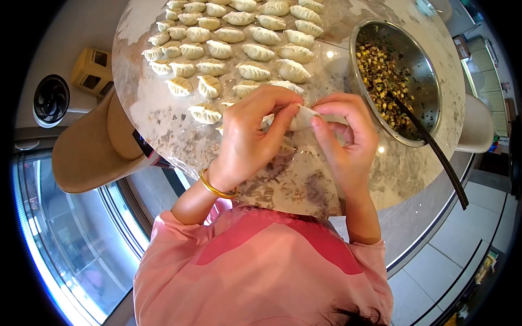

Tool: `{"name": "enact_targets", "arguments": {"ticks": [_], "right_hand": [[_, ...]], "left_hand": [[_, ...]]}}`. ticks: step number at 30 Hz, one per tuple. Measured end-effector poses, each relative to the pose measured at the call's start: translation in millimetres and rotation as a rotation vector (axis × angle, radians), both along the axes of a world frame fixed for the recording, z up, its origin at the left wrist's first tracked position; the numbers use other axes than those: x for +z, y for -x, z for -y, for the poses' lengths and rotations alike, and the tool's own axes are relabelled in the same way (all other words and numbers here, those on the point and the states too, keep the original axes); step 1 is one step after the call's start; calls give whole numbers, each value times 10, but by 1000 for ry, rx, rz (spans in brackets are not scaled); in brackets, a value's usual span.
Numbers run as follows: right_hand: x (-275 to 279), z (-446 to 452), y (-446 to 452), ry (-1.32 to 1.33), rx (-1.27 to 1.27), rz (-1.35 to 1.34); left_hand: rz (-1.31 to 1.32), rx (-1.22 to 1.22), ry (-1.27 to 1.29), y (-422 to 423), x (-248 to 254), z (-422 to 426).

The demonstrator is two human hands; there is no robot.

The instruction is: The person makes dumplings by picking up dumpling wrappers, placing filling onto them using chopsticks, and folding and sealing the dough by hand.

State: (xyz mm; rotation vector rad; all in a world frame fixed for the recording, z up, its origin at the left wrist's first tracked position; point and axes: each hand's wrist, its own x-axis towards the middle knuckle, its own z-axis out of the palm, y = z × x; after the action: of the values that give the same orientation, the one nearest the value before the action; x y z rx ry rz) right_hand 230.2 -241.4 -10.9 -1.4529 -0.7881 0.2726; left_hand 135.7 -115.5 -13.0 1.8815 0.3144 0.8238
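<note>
Between my two hands, above the near part of the table, is a dumpling [303, 118] in pale dough. My left hand [254, 130] pinches its left end with thumb and forefinger; a gold bangle circles that wrist. On the other side my right hand [350, 133] grips the right end between thumb and fingertips. Several rows of pleated dumplings [253, 71] lie on the table just beyond my hands, a few partly hidden by my left hand. To the right stands a metal bowl [429, 81] with chopped yellow and dark filling [380, 81].
Dark chopsticks [429, 141] lean in the bowl and stick out past the right side of the round marble-patterned table [402, 174]. A brown chair [89, 144] stands at the left, with a black round fan [51, 99] behind it. Another seat [478, 125] is at the right.
</note>
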Motion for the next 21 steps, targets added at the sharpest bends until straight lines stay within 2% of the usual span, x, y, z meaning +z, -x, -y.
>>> {"name": "enact_targets", "arguments": {"ticks": [2,3,5,9,11,14,21], "right_hand": [[-33,5,-17,14,45,62],[-32,6,-23,15,44,62],[-17,9,-33,37,5,245],[-7,17,-54,64,11,359],[-59,6,-55,-30,24,158],[-55,17,-62,-18,31,95],[-44,24,-58,-16,96,-18]], "left_hand": [[-24,10,-82,7,23,1],[-25,9,-81,6,22,9],[-8,18,-37,-2,21,27],[-27,-44,-47,5,24,1],[-4,-100,42,17,0,-11],[23,-147,-49,37,23,-38],[17,-145,-30,13,-16,-28]]}}
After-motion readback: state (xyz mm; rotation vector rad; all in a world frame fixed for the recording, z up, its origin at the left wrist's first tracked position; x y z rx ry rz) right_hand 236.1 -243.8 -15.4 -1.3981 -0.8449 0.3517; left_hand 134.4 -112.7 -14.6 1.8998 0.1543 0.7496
